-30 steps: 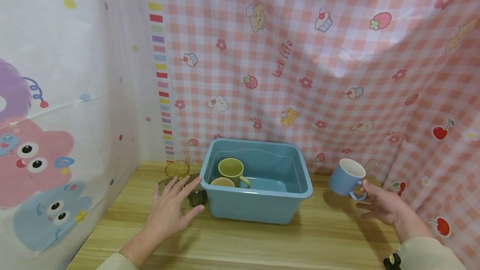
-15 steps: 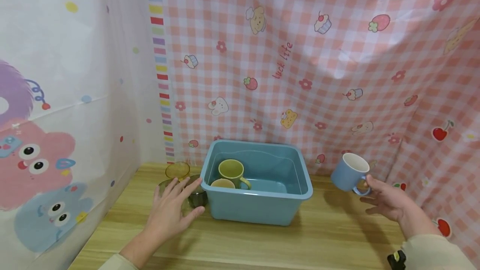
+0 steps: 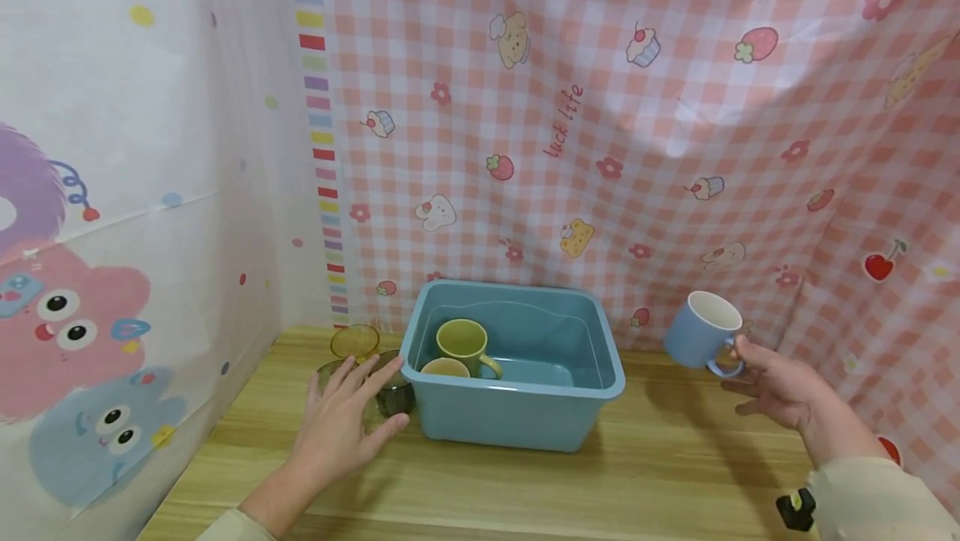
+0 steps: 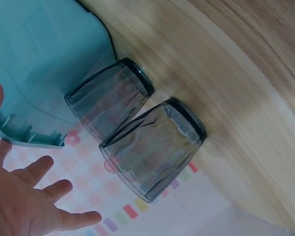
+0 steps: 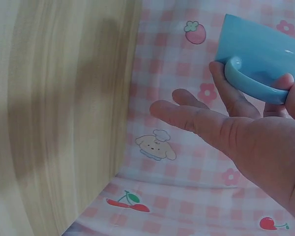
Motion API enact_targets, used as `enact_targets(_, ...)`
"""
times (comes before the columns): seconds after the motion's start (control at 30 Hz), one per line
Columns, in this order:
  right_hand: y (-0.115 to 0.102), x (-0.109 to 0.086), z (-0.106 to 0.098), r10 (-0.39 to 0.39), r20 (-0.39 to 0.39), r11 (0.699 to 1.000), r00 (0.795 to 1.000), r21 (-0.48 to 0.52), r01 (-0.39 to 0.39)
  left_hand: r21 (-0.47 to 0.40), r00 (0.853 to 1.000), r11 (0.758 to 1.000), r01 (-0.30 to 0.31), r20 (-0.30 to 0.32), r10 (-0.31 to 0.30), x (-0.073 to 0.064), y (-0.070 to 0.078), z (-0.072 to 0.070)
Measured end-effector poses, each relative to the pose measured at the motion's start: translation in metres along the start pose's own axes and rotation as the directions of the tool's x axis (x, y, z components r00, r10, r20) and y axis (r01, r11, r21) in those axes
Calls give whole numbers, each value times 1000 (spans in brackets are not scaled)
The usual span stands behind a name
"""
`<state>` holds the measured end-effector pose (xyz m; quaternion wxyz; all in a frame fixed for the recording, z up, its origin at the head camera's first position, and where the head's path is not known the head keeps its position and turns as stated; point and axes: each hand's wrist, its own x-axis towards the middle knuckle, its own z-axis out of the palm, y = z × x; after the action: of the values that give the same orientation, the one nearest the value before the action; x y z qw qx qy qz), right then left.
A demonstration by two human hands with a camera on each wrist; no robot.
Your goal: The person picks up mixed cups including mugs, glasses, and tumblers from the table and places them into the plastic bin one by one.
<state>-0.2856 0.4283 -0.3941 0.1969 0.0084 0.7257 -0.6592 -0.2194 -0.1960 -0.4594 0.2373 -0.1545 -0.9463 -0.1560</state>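
Pinching the handle [image 3: 724, 368] of the blue mug [image 3: 697, 331] between the thumb and at least one finger, the right hand [image 3: 776, 387] holds it raised above the table to the right of the blue tub [image 3: 510, 420]; the lower fingers stick out free of the handle. All the weight hangs off one side, so I'd keep that pinch firm, let a free finger brace the wall from below, and hold the rim, which leans a little, close to level. Any move over the tub ought to be high enough for the base to clear its rim, and slow near the green mug [image 3: 461, 339] and the pale-rimmed cup [image 3: 446, 367], which sit in the tub's left part. The left hand [image 3: 337, 424], fingers spread and gripping nothing, is at the tub's left front corner; I can't tell whether a fingertip touches it. Near that hand, left of the tub, two dark glasses [image 4: 155, 147] stand upright, with an amber glass [image 3: 356, 343] behind them. Under the tub runs a wood-grain tabletop [image 3: 637, 474]. Behind and to the right of the tub hangs pink checked cloth [image 3: 675, 232]; to its left, white cloth [image 3: 195, 274] with cartoon figures.
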Motion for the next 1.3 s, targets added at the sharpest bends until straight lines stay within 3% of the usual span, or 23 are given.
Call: enact_targets(1.3, -43, 1, 16, -84, -14, 991, 996, -102, 82, -5, 1000, 1000, 7, 21, -7, -1, -2, 0)
